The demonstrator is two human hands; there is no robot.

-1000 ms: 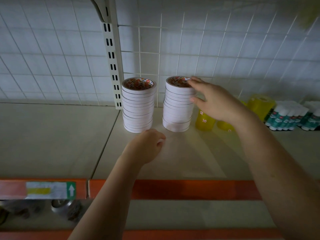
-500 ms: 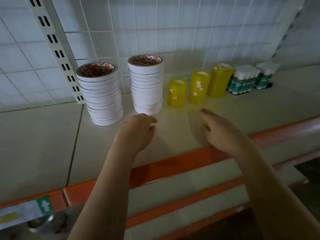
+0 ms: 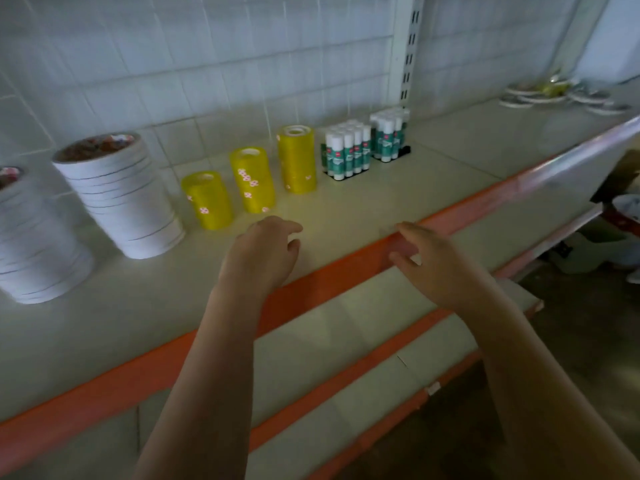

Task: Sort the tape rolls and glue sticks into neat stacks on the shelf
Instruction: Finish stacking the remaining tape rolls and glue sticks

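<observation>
Two tall stacks of white tape rolls stand on the shelf (image 3: 346, 209), one at the left edge (image 3: 31, 244) and one beside it (image 3: 121, 199). Three stacks of yellow tape rolls (image 3: 207, 200) (image 3: 252, 180) (image 3: 297, 157) follow to the right, each taller than the last. Two blocks of upright glue sticks (image 3: 346, 150) (image 3: 388, 136) come after them. My left hand (image 3: 263, 251) hovers over the shelf in front of the yellow stacks, fingers loosely curled, holding nothing. My right hand (image 3: 433, 261) hangs over the orange front edge, fingers relaxed, holding nothing.
Several loose tape rolls (image 3: 561, 95) lie scattered on the shelf section at the far right, past a white slotted upright (image 3: 408, 50). An orange shelf lip (image 3: 311, 282) runs along the front. Lower shelves step down below it.
My view has swung right, shifting the stacks leftward. My right hand left the white stack's top and dropped to the front edge; my left hand drifted right along the shelf.
</observation>
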